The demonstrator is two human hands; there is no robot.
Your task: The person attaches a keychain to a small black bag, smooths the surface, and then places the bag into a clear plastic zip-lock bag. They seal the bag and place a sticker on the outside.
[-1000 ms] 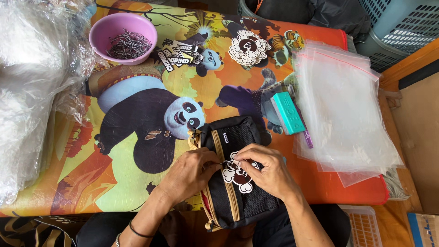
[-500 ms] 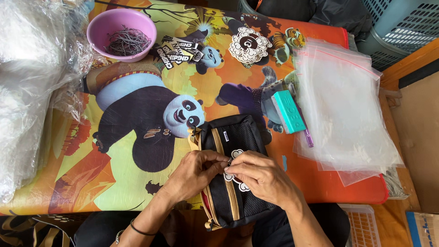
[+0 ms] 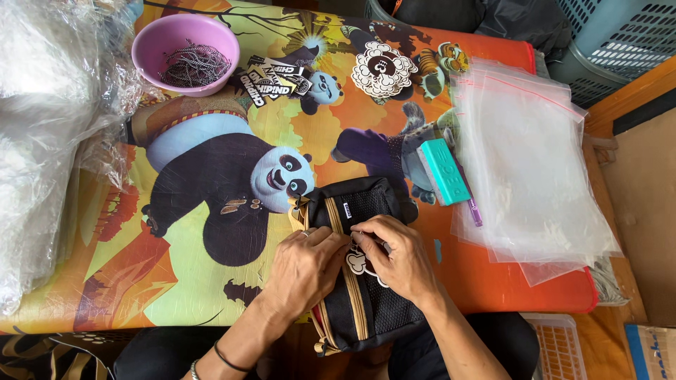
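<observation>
Clear zip bags (image 3: 528,162) stacked right; black-white stickers (image 3: 271,79) beside bowl (image 3: 184,51).

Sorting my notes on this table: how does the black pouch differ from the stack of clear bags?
The black pouch is opaque dark fabric with mesh and tan zip trim; the clear bags are see-through plastic with a red line near the top. The pouch is bulky and sits at the table's near edge under the left hand and right hand; the bags lie flat, stacked, untouched, at the table's right end. Both rest on the cartoon-printed table.
</observation>
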